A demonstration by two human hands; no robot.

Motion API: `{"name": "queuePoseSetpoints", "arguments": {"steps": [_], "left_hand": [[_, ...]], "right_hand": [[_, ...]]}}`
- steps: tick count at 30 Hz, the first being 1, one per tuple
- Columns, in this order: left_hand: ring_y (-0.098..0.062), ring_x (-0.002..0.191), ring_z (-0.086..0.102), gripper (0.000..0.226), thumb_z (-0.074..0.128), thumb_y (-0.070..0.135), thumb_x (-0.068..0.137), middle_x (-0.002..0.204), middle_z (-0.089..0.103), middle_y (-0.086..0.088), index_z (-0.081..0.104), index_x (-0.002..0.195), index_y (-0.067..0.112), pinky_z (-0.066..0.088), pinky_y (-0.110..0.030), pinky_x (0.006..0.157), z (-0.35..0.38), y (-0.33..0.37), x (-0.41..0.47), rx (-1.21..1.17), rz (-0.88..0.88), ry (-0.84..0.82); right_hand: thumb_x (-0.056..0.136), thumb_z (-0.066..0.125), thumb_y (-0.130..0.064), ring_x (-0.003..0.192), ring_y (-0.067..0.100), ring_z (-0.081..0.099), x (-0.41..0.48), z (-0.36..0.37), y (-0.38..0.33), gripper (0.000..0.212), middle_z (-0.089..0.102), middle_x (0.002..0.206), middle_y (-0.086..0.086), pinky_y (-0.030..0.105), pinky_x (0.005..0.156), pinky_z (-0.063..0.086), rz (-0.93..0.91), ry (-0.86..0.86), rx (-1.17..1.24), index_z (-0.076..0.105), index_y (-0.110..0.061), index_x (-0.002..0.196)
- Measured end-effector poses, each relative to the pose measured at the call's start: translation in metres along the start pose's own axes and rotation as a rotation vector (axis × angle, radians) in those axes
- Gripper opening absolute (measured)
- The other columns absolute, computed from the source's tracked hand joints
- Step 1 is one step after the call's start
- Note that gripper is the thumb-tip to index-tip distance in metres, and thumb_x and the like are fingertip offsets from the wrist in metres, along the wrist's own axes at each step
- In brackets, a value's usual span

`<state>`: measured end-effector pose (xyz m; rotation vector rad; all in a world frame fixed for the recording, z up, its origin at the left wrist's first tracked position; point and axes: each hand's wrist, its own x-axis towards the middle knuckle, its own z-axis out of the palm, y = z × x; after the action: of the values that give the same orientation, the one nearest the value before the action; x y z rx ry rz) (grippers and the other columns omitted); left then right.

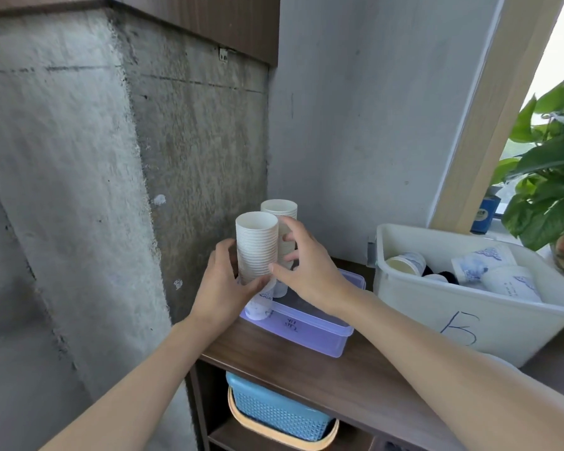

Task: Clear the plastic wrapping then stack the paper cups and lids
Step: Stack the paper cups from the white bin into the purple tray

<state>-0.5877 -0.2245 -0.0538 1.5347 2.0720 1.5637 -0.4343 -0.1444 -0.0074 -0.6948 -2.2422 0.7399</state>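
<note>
On the lidded clear box [306,323] at the worktop's [306,372] left end, the left hand [222,288] grips the near cup stack [257,245] low down, and the right hand [310,265] curls round the far cup stack [279,206]. The 2 stacks stand upright, long axes vertical, mouths up. A white bin [437,314] of loose cups sits to the right.

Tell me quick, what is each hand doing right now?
Left hand: closed, holding the front stack of paper cups.
Right hand: closed, fingers curled round the rear stack of paper cups.
</note>
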Motion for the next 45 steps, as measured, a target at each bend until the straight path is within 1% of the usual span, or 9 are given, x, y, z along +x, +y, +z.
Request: {"name": "queuePoseSetpoints", "arguments": {"steps": [4, 8, 17, 25, 30, 33, 38, 41, 45], "left_hand": [[-0.003, 0.087, 0.049, 0.049, 0.080, 0.024, 0.078, 0.097, 0.048, 0.008, 0.045, 0.113, 0.025, 0.041, -0.017, 0.073, -0.001, 0.023, -0.022, 0.056, 0.118, 0.084], [-0.007, 0.086, 0.055, 0.033, 0.077, 0.024, 0.082, 0.090, 0.057, 0.011, 0.055, 0.106, 0.027, 0.040, -0.012, 0.072, 0.023, 0.056, -0.030, 0.057, 0.274, -0.058], [-0.012, 0.118, 0.048, 0.041, 0.067, 0.036, 0.089, 0.128, 0.059, 0.012, 0.059, 0.129, 0.026, 0.039, -0.030, 0.101, 0.127, 0.135, -0.018, 0.159, 0.476, -0.366], [-0.018, 0.104, 0.054, 0.017, 0.059, 0.024, 0.095, 0.105, 0.069, 0.011, 0.068, 0.110, 0.025, 0.044, -0.042, 0.092, 0.153, 0.142, -0.009, 0.288, 0.456, -0.431], [-0.016, 0.103, 0.049, 0.019, 0.064, 0.031, 0.090, 0.106, 0.058, 0.008, 0.067, 0.108, 0.027, 0.043, -0.035, 0.094, 0.150, 0.136, -0.008, 0.242, 0.487, -0.435], [-0.013, 0.116, 0.042, 0.041, 0.062, 0.046, 0.082, 0.121, 0.049, 0.006, 0.064, 0.118, 0.026, 0.039, -0.029, 0.100, 0.148, 0.129, -0.010, 0.271, 0.466, -0.363], [-0.009, 0.106, 0.051, 0.028, 0.071, 0.034, 0.085, 0.113, 0.052, 0.014, 0.065, 0.107, 0.019, 0.038, -0.016, 0.088, 0.144, 0.116, -0.004, 0.231, 0.463, -0.337], [-0.003, 0.102, 0.051, 0.026, 0.070, 0.035, 0.086, 0.108, 0.053, 0.021, 0.064, 0.107, 0.022, 0.036, -0.009, 0.082, 0.141, 0.112, -0.001, 0.218, 0.481, -0.325], [-0.002, 0.098, 0.052, 0.025, 0.070, 0.038, 0.085, 0.103, 0.057, 0.019, 0.063, 0.105, 0.024, 0.044, -0.018, 0.082, 0.139, 0.110, 0.005, 0.213, 0.509, -0.323]], "right_hand": [[0.088, 0.067, -0.024, 0.098, 0.012, 0.058, -0.023, -0.030, 0.002, 0.064, 0.048, 0.122, -0.007, 0.036, 0.091, 0.051, 0.030, 0.024, -0.049, 0.031, -0.032, 0.141], [0.089, 0.064, -0.024, 0.103, 0.011, 0.056, -0.059, -0.079, 0.023, 0.051, 0.055, 0.113, -0.008, 0.037, 0.096, 0.047, 0.074, 0.070, -0.121, 0.041, -0.027, 0.135], [0.089, 0.061, -0.030, 0.118, 0.020, 0.054, -0.145, -0.192, 0.079, 0.045, 0.060, 0.127, -0.007, 0.043, 0.102, 0.038, 0.358, 0.100, -0.624, 0.049, -0.026, 0.132], [0.094, 0.055, -0.014, 0.107, 0.015, 0.056, -0.155, -0.209, 0.090, 0.020, 0.065, 0.110, -0.007, 0.024, 0.084, 0.039, 0.372, 0.180, -0.508, 0.066, -0.017, 0.111], [0.091, 0.059, -0.022, 0.093, 0.012, 0.063, -0.141, -0.210, 0.096, 0.007, 0.069, 0.092, -0.009, 0.038, 0.088, 0.050, 0.335, 0.183, -0.361, 0.066, -0.022, 0.094], [0.089, 0.063, -0.028, 0.088, 0.015, 0.061, -0.119, -0.205, 0.094, 0.011, 0.064, 0.089, -0.010, 0.038, 0.083, 0.052, 0.327, 0.147, -0.332, 0.064, -0.020, 0.098], [0.080, 0.075, -0.036, 0.086, 0.016, 0.061, -0.067, -0.186, 0.095, 0.033, 0.064, 0.096, -0.002, 0.027, 0.073, 0.051, 0.393, 0.043, -0.269, 0.064, -0.017, 0.106], [0.078, 0.077, -0.037, 0.088, 0.020, 0.063, -0.044, -0.176, 0.100, 0.040, 0.062, 0.097, 0.002, 0.033, 0.080, 0.052, 0.397, -0.019, -0.378, 0.065, -0.012, 0.106], [0.077, 0.077, -0.027, 0.086, 0.022, 0.063, -0.031, -0.170, 0.112, 0.028, 0.059, 0.090, 0.001, 0.033, 0.077, 0.054, 0.388, -0.053, -0.422, 0.067, -0.010, 0.097]]}}
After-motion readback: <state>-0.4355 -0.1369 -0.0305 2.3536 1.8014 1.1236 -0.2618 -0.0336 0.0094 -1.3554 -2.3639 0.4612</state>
